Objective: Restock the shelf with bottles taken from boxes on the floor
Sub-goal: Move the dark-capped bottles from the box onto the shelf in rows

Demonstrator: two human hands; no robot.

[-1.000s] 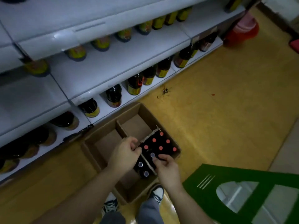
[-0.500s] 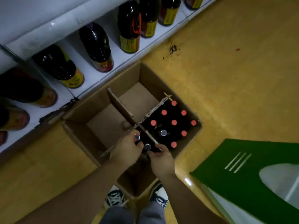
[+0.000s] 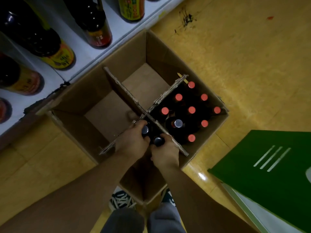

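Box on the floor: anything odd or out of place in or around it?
One silver-capped bottle sits among red-capped bottles in the right compartment of the box, a mismatch. On the floor beyond it, a dark smear looks like a spill or scuff.

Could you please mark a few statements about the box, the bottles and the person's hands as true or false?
1. The left hand and right hand each grip a dark bottle in the nearest compartment of the cardboard box. True.
2. Every cap in the right compartment is red. False: one silver cap sits among the red caps.
3. The two compartments nearest the shelf show no bottles. True.
4. The green board lies inside the box. False: it is outside, to the box's right.
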